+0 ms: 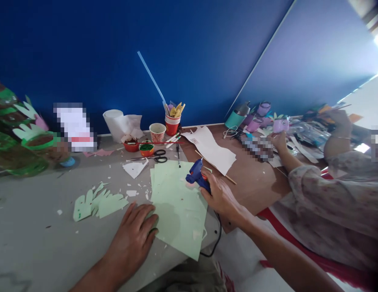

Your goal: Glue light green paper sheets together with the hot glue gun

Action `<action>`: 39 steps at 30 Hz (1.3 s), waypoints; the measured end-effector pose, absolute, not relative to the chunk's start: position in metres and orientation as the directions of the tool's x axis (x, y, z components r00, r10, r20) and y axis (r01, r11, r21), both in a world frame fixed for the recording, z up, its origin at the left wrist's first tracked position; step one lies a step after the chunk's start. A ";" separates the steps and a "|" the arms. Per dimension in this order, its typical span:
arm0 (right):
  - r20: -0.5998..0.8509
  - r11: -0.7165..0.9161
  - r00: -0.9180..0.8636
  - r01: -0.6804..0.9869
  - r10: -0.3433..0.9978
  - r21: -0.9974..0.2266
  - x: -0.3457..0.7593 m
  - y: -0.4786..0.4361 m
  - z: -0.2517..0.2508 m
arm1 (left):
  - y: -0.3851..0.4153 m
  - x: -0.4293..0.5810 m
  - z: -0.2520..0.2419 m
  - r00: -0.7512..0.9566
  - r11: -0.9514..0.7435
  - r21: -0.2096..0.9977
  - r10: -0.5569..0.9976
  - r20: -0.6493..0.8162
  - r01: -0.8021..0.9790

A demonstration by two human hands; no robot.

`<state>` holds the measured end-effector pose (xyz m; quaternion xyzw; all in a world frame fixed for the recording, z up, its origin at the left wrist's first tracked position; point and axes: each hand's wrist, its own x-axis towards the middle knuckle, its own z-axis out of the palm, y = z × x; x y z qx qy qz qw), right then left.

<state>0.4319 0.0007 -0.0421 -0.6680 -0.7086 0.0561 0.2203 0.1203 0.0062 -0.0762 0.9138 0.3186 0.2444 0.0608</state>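
Head view: the pale green paper sheets (176,198), stacked by the desk's (39,227) near edge, are pinned under the left hand (132,239), spread flat with fingers apart, while the blue glue gun (196,175) is clamped in the right hand (221,196) at their right edge. The stack is best held pressed flat, the nozzle clear of fingers.

Looked like a craft workroom: grey tabletop (30,227) littered with white paper scraps (134,168), pale green paper sheets (176,202) near, black-handled scissors (160,156) and red paper cup of tools (172,125) farther back, blue plastic glue gun (195,173) at right.
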 end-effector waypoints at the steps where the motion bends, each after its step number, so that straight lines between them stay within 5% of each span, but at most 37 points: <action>1: 0.243 0.106 -0.012 0.921 0.970 -0.376 0.433 0.000 -0.042 | 0.007 0.119 -0.077 0.692 -0.791 0.236 0.609 0.386 0.564; 17: 0.293 0.048 0.082 0.911 0.953 -0.409 0.445 0.000 -0.024 | 0.015 0.143 -0.073 0.876 -0.867 0.128 0.481 -0.044 0.482; 30: 0.287 0.186 -0.062 0.885 0.956 -0.427 0.435 0.011 -0.029 | 0.042 0.163 -0.067 0.809 -0.807 0.057 0.586 -0.036 0.587; 39: 0.350 0.213 -0.066 0.891 0.934 -0.402 0.433 0.025 -0.042 | 0.060 0.167 -0.061 0.748 -0.748 0.155 0.660 0.070 0.645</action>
